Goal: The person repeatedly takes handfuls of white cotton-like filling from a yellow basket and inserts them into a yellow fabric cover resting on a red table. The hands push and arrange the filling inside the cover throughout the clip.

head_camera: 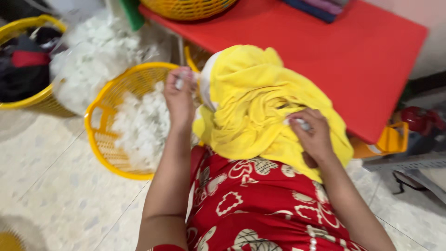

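Pale speckled floor (pixel 55 186) beneath us, red worktop (pixel 362 60) ahead, yellow cloth (pixel 260 107) bunched on our lap at its near edge, right hand (pixel 312 135) fingers pinching white stuffing against it, left hand (pixel 180 95) fingers clamped on another tuft — above yellow basket (pixel 104 144) of stuffing.

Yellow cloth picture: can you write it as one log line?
left hand: pinching white fluff over yellow basket | right hand: pressing fluff on yellow cloth | cloth: bunched on lap
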